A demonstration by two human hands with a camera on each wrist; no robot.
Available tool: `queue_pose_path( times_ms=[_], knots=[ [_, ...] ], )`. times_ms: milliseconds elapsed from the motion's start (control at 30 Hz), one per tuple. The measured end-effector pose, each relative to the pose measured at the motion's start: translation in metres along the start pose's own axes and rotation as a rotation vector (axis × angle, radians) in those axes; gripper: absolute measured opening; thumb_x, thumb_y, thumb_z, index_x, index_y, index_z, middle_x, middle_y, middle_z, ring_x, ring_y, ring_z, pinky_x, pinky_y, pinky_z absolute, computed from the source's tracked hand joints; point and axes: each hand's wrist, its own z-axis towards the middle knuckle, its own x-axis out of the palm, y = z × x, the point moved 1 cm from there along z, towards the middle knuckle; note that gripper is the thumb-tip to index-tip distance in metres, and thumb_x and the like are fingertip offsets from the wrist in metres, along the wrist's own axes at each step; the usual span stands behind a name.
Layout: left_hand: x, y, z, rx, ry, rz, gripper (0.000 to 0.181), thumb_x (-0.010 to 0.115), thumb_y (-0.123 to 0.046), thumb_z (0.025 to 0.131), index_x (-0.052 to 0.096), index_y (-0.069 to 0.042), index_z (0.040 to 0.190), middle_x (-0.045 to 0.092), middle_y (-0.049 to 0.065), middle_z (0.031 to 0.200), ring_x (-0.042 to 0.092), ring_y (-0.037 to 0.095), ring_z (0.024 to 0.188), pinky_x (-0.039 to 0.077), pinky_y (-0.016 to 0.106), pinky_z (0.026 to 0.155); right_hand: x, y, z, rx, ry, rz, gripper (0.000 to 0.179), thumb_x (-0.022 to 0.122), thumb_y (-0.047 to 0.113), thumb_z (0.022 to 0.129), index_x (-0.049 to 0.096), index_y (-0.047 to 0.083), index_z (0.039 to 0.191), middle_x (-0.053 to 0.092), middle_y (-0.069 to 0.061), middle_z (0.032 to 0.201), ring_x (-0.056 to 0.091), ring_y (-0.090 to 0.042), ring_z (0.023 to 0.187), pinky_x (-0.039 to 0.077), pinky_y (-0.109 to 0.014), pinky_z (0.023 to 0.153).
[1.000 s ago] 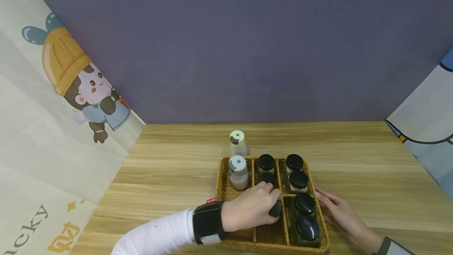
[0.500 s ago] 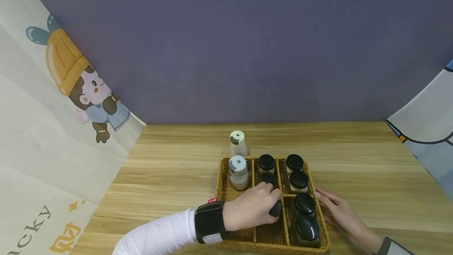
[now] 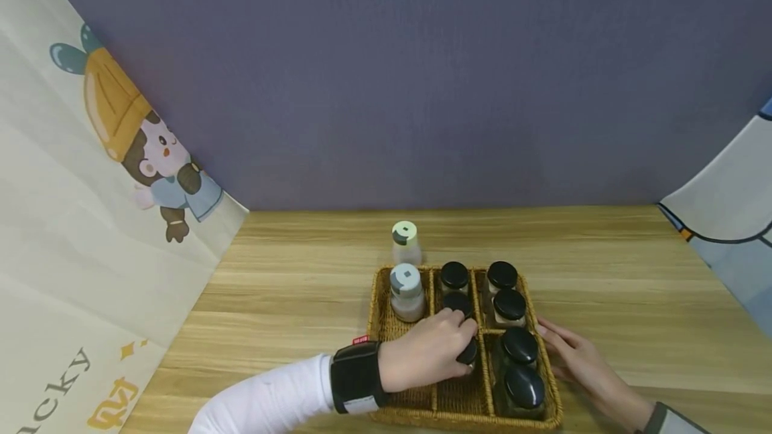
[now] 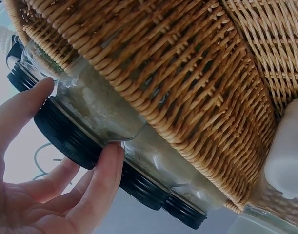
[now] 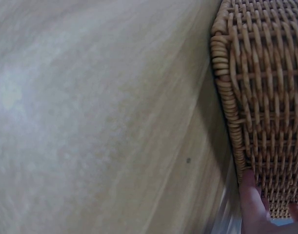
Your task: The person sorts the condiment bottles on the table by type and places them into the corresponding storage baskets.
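Note:
My left hand (image 3: 428,355) reaches over a wicker basket (image 3: 461,418) and pinches a jar by its black lid (image 3: 468,353) in the middle column. In the left wrist view, thumb and fingers sit on either side of that ribbed black lid (image 4: 68,132), and the glass body leans near a wicker wall (image 4: 168,78). Another black-lidded jar (image 3: 457,303) is just beyond the fingers, partly covered. My right hand (image 3: 584,368) touches the basket's right outer side with extended fingers; the right wrist view shows its thumb (image 5: 253,202) against the wicker.
A white-capped bottle (image 3: 407,293) stands in the left compartment, and a pale-yellow-capped bottle (image 3: 405,244) behind the basket. Black-lidded jars fill the right column, including a front jar (image 3: 523,387). Wooden tabletop (image 3: 289,273) surrounds the basket, with a dark panel (image 3: 422,86) behind.
The pinched jar's lid has shifted very slightly up and left in the head view, the left hand's fingers with it. The right hand stays in place against the basket.

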Motion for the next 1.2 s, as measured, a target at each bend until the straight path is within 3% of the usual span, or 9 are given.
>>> queue_pose_path(
  times_ms=[300,667,933,1200],
  knots=[
    [-0.004,-0.001,-0.002,0.006,-0.008,-0.001,0.039,0.065,-0.036,0.079,0.057,-0.008,0.104,0.055,0.0,0.086,0.048,0.008,0.072,0.037,0.01,0.056,0.0,0.001,0.0,0.005,-0.002,0.003,0.067,0.045,0.043,0.09,0.023,0.003,0.138,0.02,-0.026,0.14,0.049,-0.028,0.11,0.052,-0.039,0.08],
    [-0.008,-0.001,-0.005,0.043,-0.077,0.025,0.032,0.065,-0.036,0.079,0.061,-0.012,0.099,0.053,-0.002,0.085,0.047,0.006,0.072,0.037,0.006,0.054,0.0,0.0,0.001,-0.003,-0.004,0.017,0.066,0.046,0.041,0.09,0.023,0.003,0.138,0.02,-0.025,0.141,0.05,-0.025,0.109,0.051,-0.039,0.08],
    [-0.016,-0.001,-0.006,0.063,-0.059,0.025,0.029,0.063,-0.036,0.08,0.062,-0.014,0.099,0.053,-0.003,0.085,0.048,0.006,0.073,0.036,0.005,0.053,0.0,-0.003,0.003,-0.007,-0.008,0.038,0.066,0.047,0.041,0.09,0.023,0.002,0.138,0.02,-0.024,0.141,0.052,-0.019,0.105,0.052,-0.037,0.08],
    [-0.028,0.004,-0.007,0.103,0.026,-0.002,0.028,0.059,-0.035,0.083,0.061,-0.016,0.104,0.052,-0.006,0.087,0.046,0.002,0.073,0.035,0.004,0.055,-0.001,-0.003,0.003,-0.005,-0.005,0.042,0.066,0.047,0.041,0.089,0.023,0.002,0.137,0.019,-0.024,0.141,0.052,-0.018,0.104,0.052,-0.038,0.08]
  ],
)
